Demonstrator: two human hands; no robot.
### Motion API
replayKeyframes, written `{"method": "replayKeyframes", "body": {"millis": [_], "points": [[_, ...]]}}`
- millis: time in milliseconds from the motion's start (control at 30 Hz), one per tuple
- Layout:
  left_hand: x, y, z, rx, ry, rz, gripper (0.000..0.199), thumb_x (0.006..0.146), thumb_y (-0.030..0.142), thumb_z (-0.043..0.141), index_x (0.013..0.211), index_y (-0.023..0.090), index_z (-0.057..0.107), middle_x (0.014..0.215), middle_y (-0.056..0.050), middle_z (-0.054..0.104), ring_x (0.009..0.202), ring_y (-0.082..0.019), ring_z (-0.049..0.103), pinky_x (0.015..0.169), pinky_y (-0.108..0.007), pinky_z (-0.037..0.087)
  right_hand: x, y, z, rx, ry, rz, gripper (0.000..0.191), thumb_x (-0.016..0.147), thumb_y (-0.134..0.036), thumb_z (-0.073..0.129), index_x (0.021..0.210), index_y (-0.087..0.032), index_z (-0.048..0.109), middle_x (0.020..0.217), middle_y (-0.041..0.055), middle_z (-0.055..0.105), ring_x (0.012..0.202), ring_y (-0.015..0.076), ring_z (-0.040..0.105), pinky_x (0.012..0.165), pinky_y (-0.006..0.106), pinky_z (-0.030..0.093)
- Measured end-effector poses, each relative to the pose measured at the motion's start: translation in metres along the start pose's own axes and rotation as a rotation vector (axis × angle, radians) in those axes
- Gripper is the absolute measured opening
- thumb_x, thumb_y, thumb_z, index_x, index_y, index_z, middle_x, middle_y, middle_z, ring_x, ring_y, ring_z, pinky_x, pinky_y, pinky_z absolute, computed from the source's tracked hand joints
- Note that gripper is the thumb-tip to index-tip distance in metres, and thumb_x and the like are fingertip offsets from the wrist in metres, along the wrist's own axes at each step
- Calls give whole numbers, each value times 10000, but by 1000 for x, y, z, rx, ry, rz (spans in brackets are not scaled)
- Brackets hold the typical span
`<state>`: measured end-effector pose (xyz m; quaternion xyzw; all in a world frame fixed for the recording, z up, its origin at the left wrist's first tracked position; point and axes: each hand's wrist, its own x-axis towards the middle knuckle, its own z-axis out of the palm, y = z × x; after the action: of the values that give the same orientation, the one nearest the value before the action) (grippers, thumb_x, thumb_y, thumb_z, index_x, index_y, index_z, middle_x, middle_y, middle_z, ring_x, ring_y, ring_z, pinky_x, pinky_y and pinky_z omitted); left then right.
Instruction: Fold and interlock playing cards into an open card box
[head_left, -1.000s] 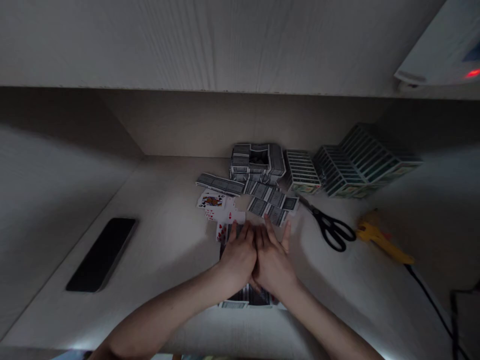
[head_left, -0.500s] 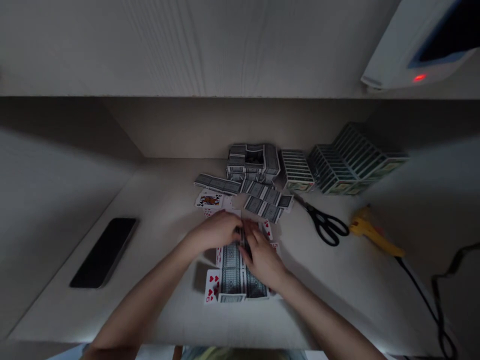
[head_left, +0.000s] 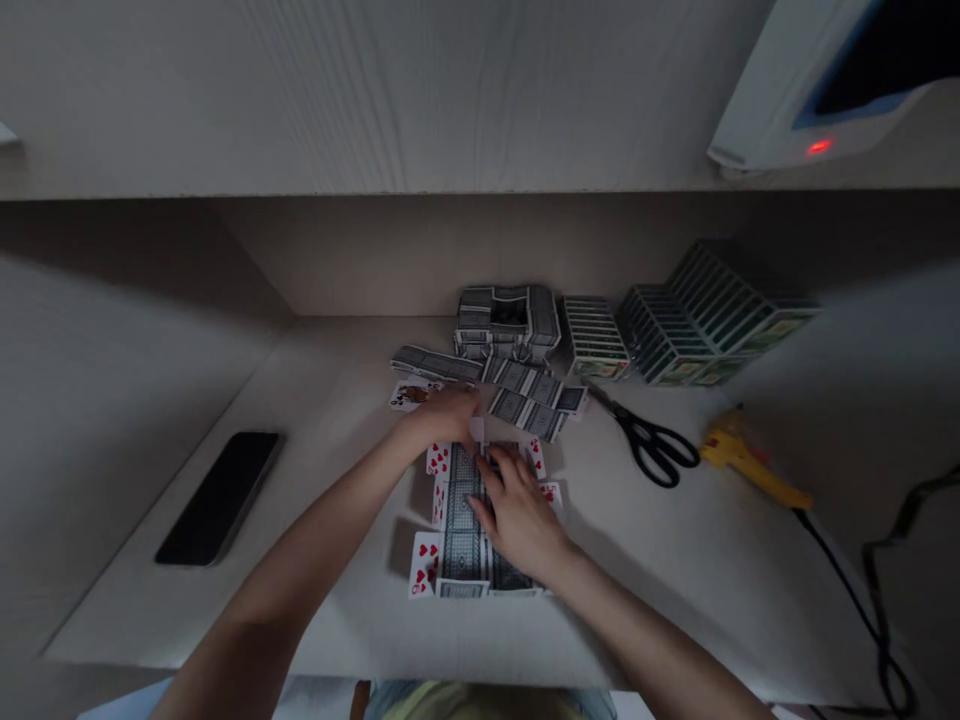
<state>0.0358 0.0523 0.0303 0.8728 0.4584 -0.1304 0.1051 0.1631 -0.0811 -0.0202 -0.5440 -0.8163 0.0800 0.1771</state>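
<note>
Several playing cards lie joined in two columns, patterned backs up (head_left: 463, 545), on the white desk in front of me. Face-up red-heart cards, such as a six of hearts (head_left: 424, 565), stick out along their sides. My right hand (head_left: 523, 510) rests on the far part of this card panel, fingers spread, holding nothing. My left hand (head_left: 444, 412) is over its far end, beside a small pale card edge. Its thumb points down, apart from the fingers, and I see no card gripped. Partly under that hand lies a face-up queen card (head_left: 410, 394).
Behind are loose folded card strips (head_left: 523, 395), a box built of cards (head_left: 506, 322) and slatted card structures (head_left: 596, 335). Black scissors (head_left: 652, 445) and a yellow glue gun (head_left: 754, 470) with a cable lie right, a phone (head_left: 217, 498) left. A shelf (head_left: 450, 100) overhangs.
My left hand has moved away from the panel's middle to its far end. My right hand stays on the panel, its fingers more spread. The view has shifted slightly.
</note>
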Motion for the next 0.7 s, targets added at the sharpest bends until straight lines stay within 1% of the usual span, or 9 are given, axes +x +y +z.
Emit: {"method": "replayKeyframes", "body": {"millis": [133,233,300,367,433,567,600,700], "points": [[1,0,-2,-16,-28,-2,545,480,440,712,939,187,565,1074,-80,535,931,-229,534,765,-306,415,-1,-4,-1,-43,-13,-15,436,859,-327,369,1217,-96,462,1216,136,490,1217,252,307,1000,423,294],[4,0,0,-19,-62,-11,512,477,437,714,901,178,595,1010,-69,572,909,-227,542,765,-300,414,-2,-7,-2,-82,-38,-15,419,865,-308,355,1200,-94,486,1217,126,504,1215,256,316,999,423,287],[5,0,1,-26,-79,29,464,491,422,709,879,183,616,972,-54,591,893,-211,548,751,-270,415,-2,-8,-3,-99,-49,-10,422,866,-301,351,1203,-85,485,1221,129,504,1215,262,318,997,430,283],[5,0,3,-35,-66,88,430,506,399,704,880,200,630,976,-44,596,884,-195,552,730,-243,416,-2,-8,-3,-104,-54,-9,425,865,-303,355,1209,-86,479,1239,127,492,1218,262,316,998,434,278],[4,0,3,-43,-59,107,415,521,383,696,895,214,634,973,-38,605,877,-187,558,719,-231,416,-2,-7,-2,-106,-55,-13,418,861,-305,367,1204,-97,486,1252,121,484,1221,255,314,1001,434,272],[-2,2,3,-62,-126,51,356,546,339,682,881,224,642,887,-21,648,852,-181,582,720,-229,418,-1,-7,-3,-114,-59,-10,404,858,-294,376,1193,-104,499,1229,123,505,1214,251,328,999,439,270],[-3,3,3,-64,-128,40,336,551,328,679,868,224,646,877,-22,654,853,-182,586,721,-231,419,-1,-8,-4,-115,-61,-8,406,860,-291,371,1196,-101,495,1225,126,507,1211,254,331,997,442,272],[-9,5,5,-53,-81,19,271,581,301,655,841,221,654,871,-36,661,855,-191,593,709,-241,429,-1,-8,-5,-110,-65,-6,415,867,-285,347,1208,-90,482,1219,125,510,1203,266,339,993,447,275]]}}
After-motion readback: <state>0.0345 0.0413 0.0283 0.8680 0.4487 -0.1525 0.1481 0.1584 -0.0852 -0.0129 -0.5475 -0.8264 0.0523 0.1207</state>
